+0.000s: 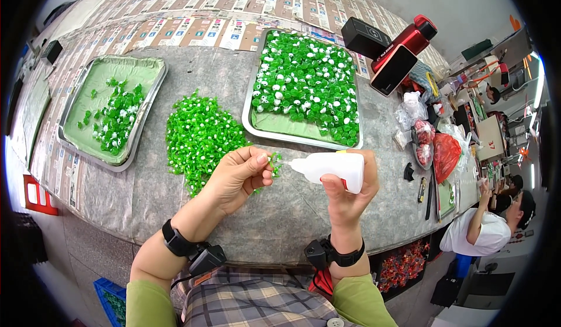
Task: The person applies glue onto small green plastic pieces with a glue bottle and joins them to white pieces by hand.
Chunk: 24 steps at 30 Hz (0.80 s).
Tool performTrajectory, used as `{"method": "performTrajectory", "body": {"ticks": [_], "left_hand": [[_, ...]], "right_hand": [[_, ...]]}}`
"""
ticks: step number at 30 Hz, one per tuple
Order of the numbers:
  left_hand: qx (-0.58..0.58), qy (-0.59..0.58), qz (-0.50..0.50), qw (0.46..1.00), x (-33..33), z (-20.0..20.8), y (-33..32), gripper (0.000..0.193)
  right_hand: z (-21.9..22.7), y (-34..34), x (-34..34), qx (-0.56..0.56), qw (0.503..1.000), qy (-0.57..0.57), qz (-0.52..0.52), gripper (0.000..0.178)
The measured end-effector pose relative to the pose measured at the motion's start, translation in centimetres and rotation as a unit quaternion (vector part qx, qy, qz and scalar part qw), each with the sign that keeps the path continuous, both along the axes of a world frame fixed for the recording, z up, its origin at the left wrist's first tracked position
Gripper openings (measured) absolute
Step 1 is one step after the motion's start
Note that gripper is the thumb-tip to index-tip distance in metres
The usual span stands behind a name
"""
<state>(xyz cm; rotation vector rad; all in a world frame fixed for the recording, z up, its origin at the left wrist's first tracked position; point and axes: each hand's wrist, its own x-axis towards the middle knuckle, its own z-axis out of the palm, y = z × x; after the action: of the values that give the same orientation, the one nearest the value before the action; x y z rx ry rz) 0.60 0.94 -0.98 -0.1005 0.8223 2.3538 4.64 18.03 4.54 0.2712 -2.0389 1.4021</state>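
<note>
Between thumb and fingertips, my left hand point(239, 174) pinches a small green plastic piece point(274, 162). My right hand point(352, 195) is wrapped round a white squeeze bottle point(330, 170), tipped on its side with its thin nozzle pointing left at the green piece. Whether the nozzle touches the piece, I cannot tell. Just beyond my left hand lies a heap of small green pieces with white spots point(204, 135). Farther back, a metal tray point(250, 122) holds many green and white pieces. A second tray point(75, 113) at the left has a smaller cluster on its green lining.
Behind the right side stand a red bottle point(403, 42), a phone point(394, 70) leaning on it, and a black box point(363, 36). Plastic bags point(447, 154) and a cutter knife point(422, 189) lie at the right. Another person point(482, 230) sits beyond the table's right end.
</note>
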Motion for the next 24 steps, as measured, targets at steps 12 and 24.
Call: {"method": "performTrajectory", "body": {"ticks": [12, 24], "left_hand": [[-0.001, -0.003, -0.004, 1.0, -0.05, -0.11, 0.02, 0.014], [-0.052, 0.045, 0.036, 0.997, 0.1, 0.37, 0.24, 0.012]], "right_hand": [[-0.12, 0.45, -0.16, -0.017, 1.0, 0.022, -0.009, 0.036], [-0.52, 0.62, 0.12, -0.071, 0.997, 0.037, -0.018, 0.035]]}}
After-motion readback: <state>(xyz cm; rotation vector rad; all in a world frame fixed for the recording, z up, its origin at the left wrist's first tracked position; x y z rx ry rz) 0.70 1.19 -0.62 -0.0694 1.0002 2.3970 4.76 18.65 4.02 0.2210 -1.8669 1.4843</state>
